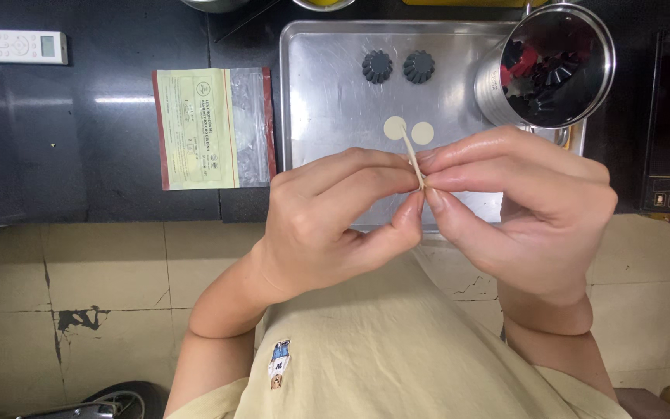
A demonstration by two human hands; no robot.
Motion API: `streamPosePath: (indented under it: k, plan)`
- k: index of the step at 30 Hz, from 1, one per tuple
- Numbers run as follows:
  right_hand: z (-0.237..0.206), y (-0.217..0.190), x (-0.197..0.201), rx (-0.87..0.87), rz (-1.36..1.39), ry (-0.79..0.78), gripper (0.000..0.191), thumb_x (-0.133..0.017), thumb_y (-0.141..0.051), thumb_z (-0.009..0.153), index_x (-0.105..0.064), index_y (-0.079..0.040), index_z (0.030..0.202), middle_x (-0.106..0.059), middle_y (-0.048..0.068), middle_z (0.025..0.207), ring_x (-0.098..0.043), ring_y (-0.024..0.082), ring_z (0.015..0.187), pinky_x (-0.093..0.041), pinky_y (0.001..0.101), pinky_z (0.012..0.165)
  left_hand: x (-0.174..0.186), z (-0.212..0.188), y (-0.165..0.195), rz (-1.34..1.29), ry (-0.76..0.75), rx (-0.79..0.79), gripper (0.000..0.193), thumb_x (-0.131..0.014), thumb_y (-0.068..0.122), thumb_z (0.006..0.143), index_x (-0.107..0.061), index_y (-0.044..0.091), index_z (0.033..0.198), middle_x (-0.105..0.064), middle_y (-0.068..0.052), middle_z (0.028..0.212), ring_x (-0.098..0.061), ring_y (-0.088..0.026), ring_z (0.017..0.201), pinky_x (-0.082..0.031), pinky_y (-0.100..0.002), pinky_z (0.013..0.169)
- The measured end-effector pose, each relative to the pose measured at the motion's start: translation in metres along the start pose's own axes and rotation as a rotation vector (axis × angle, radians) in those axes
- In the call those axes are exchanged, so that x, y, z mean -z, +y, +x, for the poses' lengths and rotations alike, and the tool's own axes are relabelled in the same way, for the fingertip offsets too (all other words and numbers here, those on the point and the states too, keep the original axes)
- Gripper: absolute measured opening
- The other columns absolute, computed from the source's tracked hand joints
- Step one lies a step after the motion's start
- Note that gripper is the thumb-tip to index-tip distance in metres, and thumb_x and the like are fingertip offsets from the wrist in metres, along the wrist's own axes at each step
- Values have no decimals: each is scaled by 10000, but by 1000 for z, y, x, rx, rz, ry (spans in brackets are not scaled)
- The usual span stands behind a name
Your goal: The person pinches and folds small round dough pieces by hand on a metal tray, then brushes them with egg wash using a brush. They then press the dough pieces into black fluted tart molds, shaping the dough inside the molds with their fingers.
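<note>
Steel tray on black counter, tiled floor below.

Beige short-sleeved shirt, small cartoon patch near hem; bare forearms, no jewellery.

Kitchen – baking tray, fluted moulds

Single view from a head-worn camera, looking steeply down over the wearer's chest at close range. Both bare hands, left hand and right hand, meet near frame centre. The black countertop with the rectangular steel baking tray fills the upper half; the beige tiled floor fills the lower. No second view is present, so no overlap exists.
</note>
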State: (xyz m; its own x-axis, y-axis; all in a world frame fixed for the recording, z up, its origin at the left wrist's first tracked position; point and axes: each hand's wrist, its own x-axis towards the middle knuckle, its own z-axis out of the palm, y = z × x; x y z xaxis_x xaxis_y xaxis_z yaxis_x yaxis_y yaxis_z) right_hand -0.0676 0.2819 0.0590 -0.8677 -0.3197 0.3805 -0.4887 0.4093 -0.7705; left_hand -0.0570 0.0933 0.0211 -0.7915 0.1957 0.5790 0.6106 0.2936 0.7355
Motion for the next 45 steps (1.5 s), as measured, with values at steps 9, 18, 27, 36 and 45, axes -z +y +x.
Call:
streamPosePath:
  k: [9,18,27,36,45]
  plan:
    - [-2,-2,-2,31,-59,12,147,-762,77,793,-690,33,913,-706,151,954,-728,227,916,-579,249,752,-3,-3,0,14,-2,1,146,-775,23,920,-697,34,1042,-730,-79,1044,-749,-178,846,-616,-249,725]
    - [-2,1,-1,-76,115,22,142,-715,112,810,-672,48,929,-686,179,1004,-720,227,949,-626,265,807,1,1,0,-58,-33,31,145,-766,39,936,-699,47,1064,-726,-69,1025,-750,-176,875,-614,-250,746]
    - [-2,1,4,-48,130,35,191,-742,136,799,-684,60,964,-696,186,1001,-730,225,909,-627,263,766,5,12,7,-49,-46,-20,151,-747,-11,889,-682,6,1024,-708,-100,1012,-736,-229,905,-614,-286,744]
    - [0,0,1,-14,66,47,220,-755,119,758,-674,65,955,-703,189,956,-737,251,916,-604,261,763,2,12,3,35,-13,-108,163,-777,10,861,-671,7,985,-694,-102,996,-721,-243,927,-607,-323,776]
    - [0,4,-2,159,-53,52,197,-775,88,754,-667,67,918,-694,208,934,-741,304,900,-627,339,801,1,8,8,-22,12,-13,171,-775,24,869,-682,-3,1010,-707,-114,1014,-740,-216,886,-619,-277,731]
